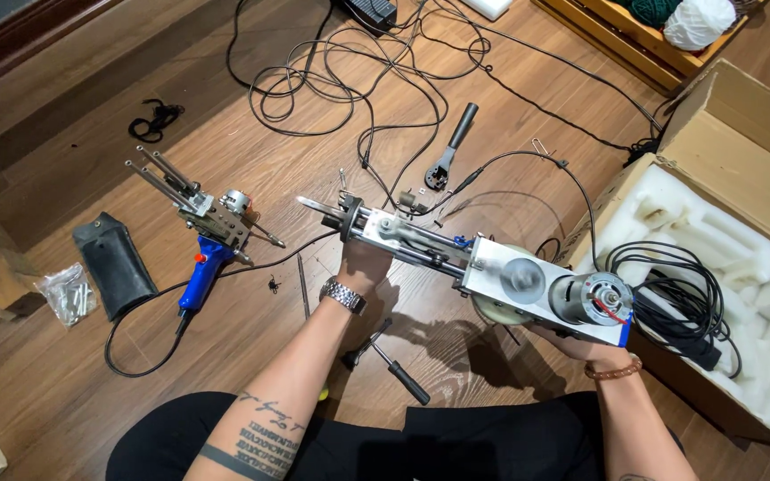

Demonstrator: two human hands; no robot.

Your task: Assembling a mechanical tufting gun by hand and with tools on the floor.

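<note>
The long silver machine of brushed metal (483,272) at centre gleams dully (its motor end shinier). Beneath lies a smooth, semi-gloss brown wooden floor (64,169). At right, a matt brown cardboard box (741,134) holds rough white foam (715,232).

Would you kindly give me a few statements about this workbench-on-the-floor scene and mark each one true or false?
1. Both hands hold the metal machine. True: the left hand grips its front, the right hand supports the motor end of the metal machine.
2. The blue-handled tool lies on the floor. True.
3. The cardboard box is closed. False: it stands open, with white foam and a coiled cable inside.
4. The black pouch lies inside the box. False: it lies on the floor beside a small plastic bag.
</note>
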